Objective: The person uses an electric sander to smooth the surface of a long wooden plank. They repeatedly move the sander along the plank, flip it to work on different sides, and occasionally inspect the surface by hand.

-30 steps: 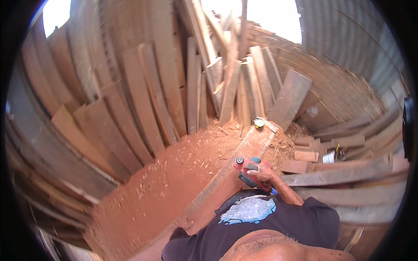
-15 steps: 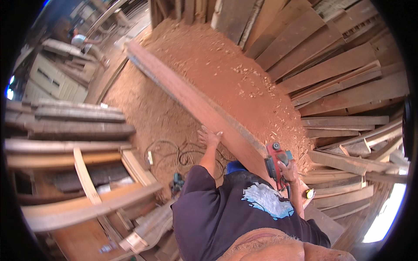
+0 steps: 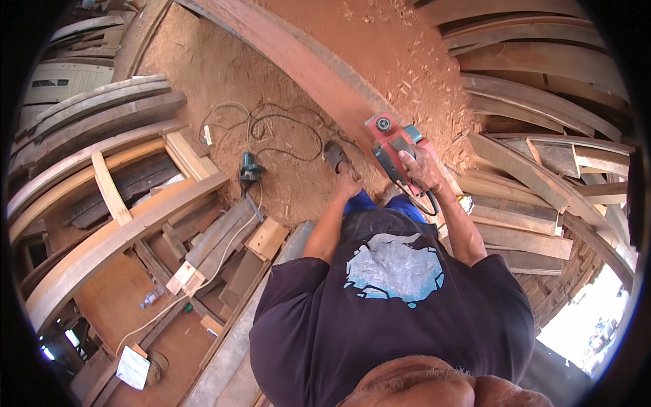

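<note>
My right hand (image 3: 423,169) is wrapped round the handle of a red electric planer (image 3: 391,138) with a dark knob on top. The planer is over the near end of a long reddish wooden plank (image 3: 298,55); whether it touches the wood I cannot tell. My left hand (image 3: 348,183) is low by my blue trousers (image 3: 360,201), off the plank. Its fingers are small and partly hidden, so their hold is unclear. Just beyond that hand shows a foot in a dark sandal (image 3: 333,154).
On the sawdust floor left of the plank lie a looped dark cable (image 3: 288,117) and a teal-and-black power tool (image 3: 249,168). Stacked boards (image 3: 536,102) line the right side. Timber frames (image 3: 129,227) and offcuts (image 3: 268,239) fill the left.
My left hand has come off the plank and back towards my trousers. The view has tilted down towards my body. My right hand keeps hold of the planer.
</note>
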A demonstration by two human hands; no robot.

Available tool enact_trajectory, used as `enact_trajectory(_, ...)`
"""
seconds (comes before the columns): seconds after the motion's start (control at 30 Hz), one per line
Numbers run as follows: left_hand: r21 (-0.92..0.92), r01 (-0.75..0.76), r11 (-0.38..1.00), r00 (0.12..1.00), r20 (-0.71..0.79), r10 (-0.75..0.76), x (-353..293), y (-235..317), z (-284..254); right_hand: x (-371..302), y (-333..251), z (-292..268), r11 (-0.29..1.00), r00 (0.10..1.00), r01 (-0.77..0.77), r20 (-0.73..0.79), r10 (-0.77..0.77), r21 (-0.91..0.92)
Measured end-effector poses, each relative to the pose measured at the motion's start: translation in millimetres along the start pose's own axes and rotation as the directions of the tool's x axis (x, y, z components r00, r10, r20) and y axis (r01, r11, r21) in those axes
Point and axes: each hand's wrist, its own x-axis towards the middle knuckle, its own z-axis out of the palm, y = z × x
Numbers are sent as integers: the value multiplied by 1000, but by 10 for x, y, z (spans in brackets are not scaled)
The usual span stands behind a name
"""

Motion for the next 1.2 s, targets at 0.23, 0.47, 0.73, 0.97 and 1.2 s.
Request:
enact_trajectory(0.23,167,3,986,980,194,-36,-454,-98,397,-643,476,214,996,992,54,114,-46,-70)
enact_trajectory(0.47,102,-349,931,936,80,342,-258,281,971,-697,691,367,999,995,12,103,-9,-31)
enact_trajectory(0.73,-145,-476,867,780,385,493,-483,676,1274,58,341,761,996,999,-28,25,30,-81)
enact_trajectory(0.97,12,-253,967,958,141,249,-472,414,897,904,-143,956,992,999,48,-6,-49,-114)
enact_trajectory(1.2,18,-106,994,987,-116,107,-216,-590,494,1673,-726,1103,994,994,-22,104,33,-106)
